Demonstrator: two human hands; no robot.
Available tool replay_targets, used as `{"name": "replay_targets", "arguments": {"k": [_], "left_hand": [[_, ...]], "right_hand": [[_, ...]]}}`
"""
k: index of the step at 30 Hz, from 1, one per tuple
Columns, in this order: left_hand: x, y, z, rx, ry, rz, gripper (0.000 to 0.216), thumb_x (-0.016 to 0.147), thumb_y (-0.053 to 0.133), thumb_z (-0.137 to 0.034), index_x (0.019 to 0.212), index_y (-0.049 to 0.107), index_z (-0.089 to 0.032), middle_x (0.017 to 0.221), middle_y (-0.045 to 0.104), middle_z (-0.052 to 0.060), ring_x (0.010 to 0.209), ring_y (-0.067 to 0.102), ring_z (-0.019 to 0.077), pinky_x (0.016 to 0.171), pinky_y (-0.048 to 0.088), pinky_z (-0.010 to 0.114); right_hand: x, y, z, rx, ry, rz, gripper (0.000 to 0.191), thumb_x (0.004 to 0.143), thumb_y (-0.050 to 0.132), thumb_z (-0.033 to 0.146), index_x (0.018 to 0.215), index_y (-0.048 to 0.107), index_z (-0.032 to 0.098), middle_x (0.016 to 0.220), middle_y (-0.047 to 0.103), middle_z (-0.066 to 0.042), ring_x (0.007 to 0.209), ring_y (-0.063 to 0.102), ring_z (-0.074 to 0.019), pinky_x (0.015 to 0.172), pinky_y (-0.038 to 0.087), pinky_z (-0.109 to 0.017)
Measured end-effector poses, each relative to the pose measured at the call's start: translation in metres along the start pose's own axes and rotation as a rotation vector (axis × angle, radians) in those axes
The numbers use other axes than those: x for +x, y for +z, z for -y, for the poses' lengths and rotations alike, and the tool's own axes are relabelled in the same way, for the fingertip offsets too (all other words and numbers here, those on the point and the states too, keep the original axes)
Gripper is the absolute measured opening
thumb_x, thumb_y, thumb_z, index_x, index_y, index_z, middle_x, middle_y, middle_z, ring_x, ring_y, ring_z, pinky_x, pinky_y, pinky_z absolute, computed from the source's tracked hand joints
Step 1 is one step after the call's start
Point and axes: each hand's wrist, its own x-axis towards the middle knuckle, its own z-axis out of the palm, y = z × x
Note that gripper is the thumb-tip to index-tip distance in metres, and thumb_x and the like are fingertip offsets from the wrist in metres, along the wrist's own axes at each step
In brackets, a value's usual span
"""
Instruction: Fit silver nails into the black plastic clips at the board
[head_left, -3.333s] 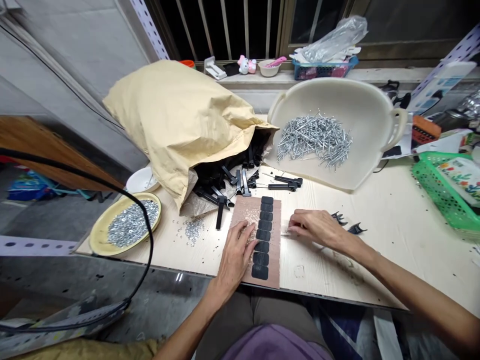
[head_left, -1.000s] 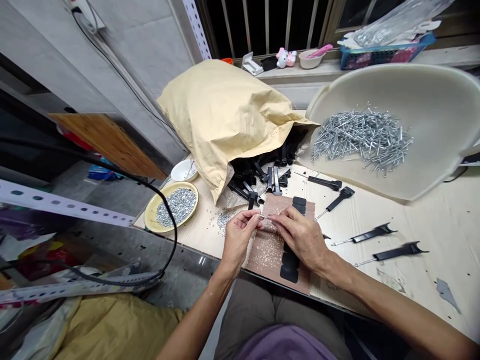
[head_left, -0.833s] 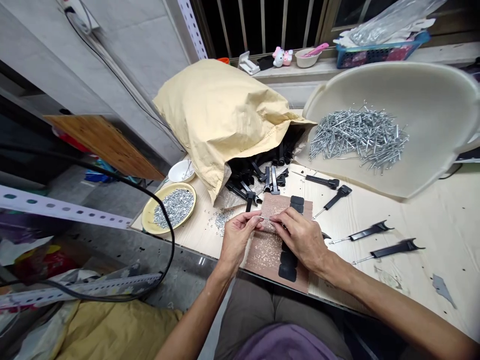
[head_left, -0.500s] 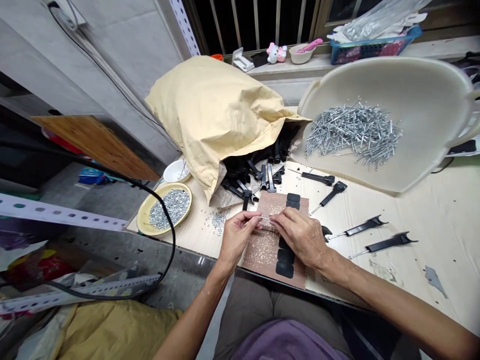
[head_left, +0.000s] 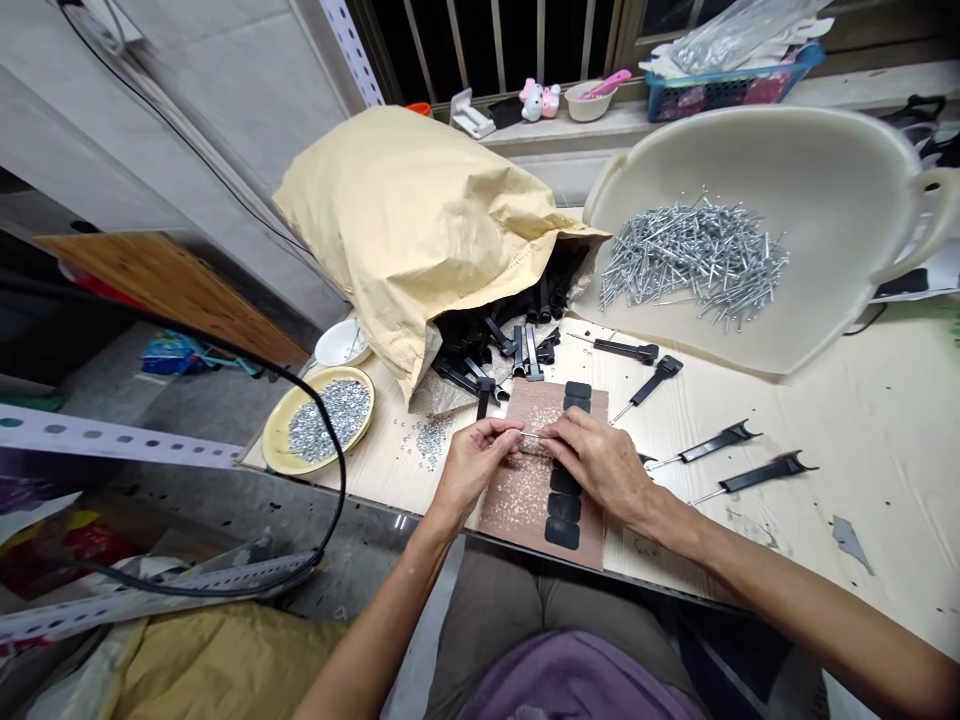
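Between my two hands runs a thin metal rod [head_left: 529,435], roughly level above a brown board [head_left: 517,500] with pale flecks. My left hand [head_left: 480,460] pinches its left end between thumb and fingers. The fingers of my right hand [head_left: 592,450] are closed at the other end, and what else they may hold is hidden. Black pads [head_left: 562,507] line the board's right side, partly under my right hand. To the right lie several black plastic pieces with rods in them, such as a forked one [head_left: 765,472]. Small metal bits [head_left: 431,440] are scattered left of the board.
A large paper sack [head_left: 412,200] spills black plastic parts [head_left: 529,350] behind my hands. A pale tub [head_left: 840,250] holds a heap of metal rods [head_left: 697,255]. At the left stand a yellow dish [head_left: 274,425] of small metal pieces and a white bowl [head_left: 330,348]. A black cable [head_left: 341,440] hangs near the dish.
The view has shifted slightly, so the table's things sit a little further left. Both hands keep their pinch on the rod, with hardly any visible movement.
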Motion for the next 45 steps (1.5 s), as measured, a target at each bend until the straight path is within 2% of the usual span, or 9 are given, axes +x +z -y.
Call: {"name": "replay_targets", "arguments": {"k": [3, 8, 12, 18, 23, 27, 31, 40, 45], "left_hand": [[0.002, 0.002, 0.003, -0.098, -0.04, 0.01, 0.028, 0.071, 0.073, -0.031, 0.091, 0.068, -0.012, 0.072, 0.067, 0.002, 0.057, 0.059, 0.0078, 0.058, 0.048, 0.02], [0.003, 0.008, 0.001, -0.17, -0.067, -0.01, 0.032, 0.067, 0.077, -0.033, 0.086, 0.067, -0.01, 0.07, 0.065, 0.002, 0.054, 0.058, 0.0073, 0.055, 0.047, 0.02], [0.002, 0.011, 0.001, -0.147, -0.037, -0.061, 0.032, 0.066, 0.077, -0.033, 0.085, 0.067, -0.01, 0.071, 0.065, 0.002, 0.055, 0.058, 0.0079, 0.055, 0.048, 0.02], [0.004, 0.009, 0.005, -0.09, -0.05, -0.022, 0.032, 0.068, 0.075, -0.034, 0.089, 0.066, -0.011, 0.07, 0.065, 0.001, 0.054, 0.058, 0.008, 0.055, 0.047, 0.02], [0.004, 0.01, 0.005, -0.112, -0.048, -0.018, 0.031, 0.069, 0.074, -0.035, 0.087, 0.065, -0.011, 0.072, 0.065, 0.002, 0.053, 0.056, 0.0071, 0.054, 0.045, 0.02], [0.001, 0.013, 0.0, 0.042, 0.042, -0.044, 0.028, 0.072, 0.071, -0.034, 0.091, 0.067, -0.013, 0.081, 0.067, 0.003, 0.058, 0.058, 0.0085, 0.057, 0.046, 0.021], [0.0, 0.016, -0.003, 0.092, 0.046, -0.039, 0.026, 0.075, 0.068, -0.033, 0.092, 0.068, -0.013, 0.081, 0.067, 0.003, 0.055, 0.057, 0.0083, 0.054, 0.044, 0.02], [0.0, 0.012, 0.001, 0.128, 0.051, -0.02, 0.026, 0.075, 0.068, -0.035, 0.09, 0.07, -0.013, 0.073, 0.066, 0.003, 0.055, 0.056, 0.0095, 0.055, 0.044, 0.021], [0.0, 0.011, -0.001, 0.183, 0.072, 0.014, 0.024, 0.076, 0.068, -0.033, 0.089, 0.071, -0.013, 0.071, 0.066, 0.003, 0.056, 0.055, 0.0094, 0.056, 0.044, 0.021]], "right_hand": [[-0.002, -0.001, 0.003, -0.086, -0.008, -0.068, 0.023, 0.096, 0.043, 0.027, 0.092, 0.064, 0.017, 0.085, 0.06, -0.004, 0.075, 0.057, -0.0129, 0.056, 0.039, -0.023], [-0.003, 0.003, 0.007, -0.283, -0.06, -0.199, 0.027, 0.095, 0.042, 0.021, 0.077, 0.062, 0.018, 0.077, 0.06, -0.004, 0.074, 0.053, -0.0149, 0.063, 0.037, -0.027], [-0.004, 0.005, 0.006, -0.333, -0.084, -0.185, 0.023, 0.095, 0.043, 0.021, 0.081, 0.061, 0.019, 0.078, 0.06, -0.004, 0.075, 0.051, -0.016, 0.064, 0.035, -0.028], [-0.003, 0.002, 0.004, -0.2, 0.003, -0.115, 0.021, 0.095, 0.044, 0.028, 0.09, 0.062, 0.017, 0.084, 0.06, -0.004, 0.075, 0.053, -0.0139, 0.059, 0.035, -0.025], [-0.004, 0.003, 0.003, -0.237, -0.025, -0.131, 0.026, 0.096, 0.042, 0.028, 0.086, 0.063, 0.018, 0.081, 0.061, -0.005, 0.077, 0.054, -0.0157, 0.062, 0.036, -0.027], [-0.003, 0.0, 0.0, -0.029, 0.097, -0.037, 0.028, 0.096, 0.04, 0.034, 0.087, 0.062, 0.019, 0.082, 0.062, -0.003, 0.069, 0.055, -0.0126, 0.052, 0.032, -0.023], [-0.001, 0.0, -0.004, 0.08, 0.189, 0.0, 0.025, 0.094, 0.046, 0.038, 0.084, 0.062, 0.022, 0.082, 0.063, -0.001, 0.071, 0.058, -0.0131, 0.054, 0.035, -0.023], [-0.01, 0.005, -0.002, -0.023, 0.019, -0.051, 0.03, 0.097, 0.036, 0.03, 0.095, 0.062, 0.016, 0.087, 0.058, -0.006, 0.073, 0.056, -0.0137, 0.056, 0.041, -0.024], [-0.008, 0.0, -0.007, 0.22, 0.045, 0.032, 0.026, 0.096, 0.042, 0.032, 0.09, 0.062, 0.016, 0.081, 0.058, -0.003, 0.071, 0.056, -0.0126, 0.062, 0.045, -0.025]]}}
